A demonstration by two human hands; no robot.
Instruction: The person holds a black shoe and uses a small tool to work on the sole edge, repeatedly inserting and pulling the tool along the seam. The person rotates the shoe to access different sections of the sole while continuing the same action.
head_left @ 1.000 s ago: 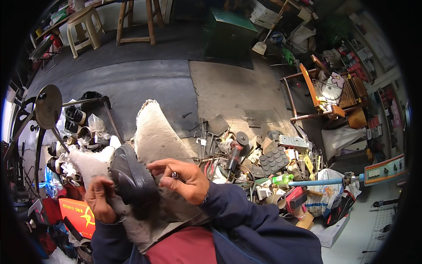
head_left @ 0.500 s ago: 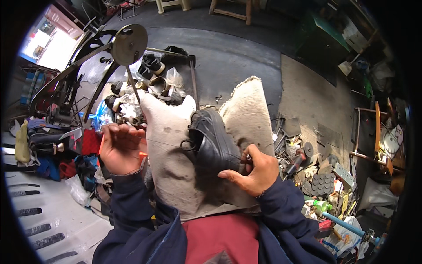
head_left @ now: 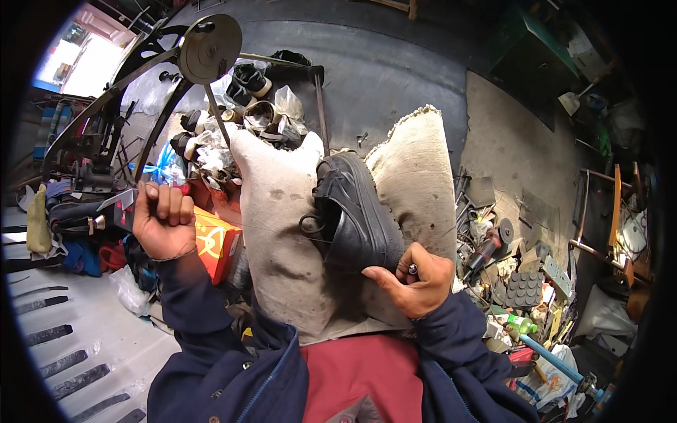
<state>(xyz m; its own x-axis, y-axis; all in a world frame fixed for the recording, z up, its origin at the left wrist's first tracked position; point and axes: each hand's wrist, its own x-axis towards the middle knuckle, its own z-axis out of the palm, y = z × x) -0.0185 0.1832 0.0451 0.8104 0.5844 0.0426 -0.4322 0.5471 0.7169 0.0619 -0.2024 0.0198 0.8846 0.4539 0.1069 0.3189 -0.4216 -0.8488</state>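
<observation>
A black lace-up shoe [head_left: 356,218] lies on the pale, stained cloth [head_left: 275,233] over my lap, its toe pointing away and its opening turned left. My right hand [head_left: 422,285] is closed beside its heel, thumb against the shoe, around a slim tool whose small round metal end [head_left: 413,269] shows between the fingers; the rest is hidden. Raised well left of the shoe, my left hand [head_left: 166,220] is closed with its fingers curled in. The dark thread seen at that hand a moment ago is too fine to make out now.
An orange box [head_left: 215,243] stands beside my left forearm. Beyond it are a machine with a metal wheel [head_left: 209,49] and several shoes [head_left: 250,81] among plastic bags. Tools and scraps, including a red-and-black power tool [head_left: 479,259], crowd the floor on the right.
My left hand has moved left and its open fingers have closed, uncovering more of the orange box. My right hand has turned slightly at the heel, showing the tool's end. The view has shifted a little.
</observation>
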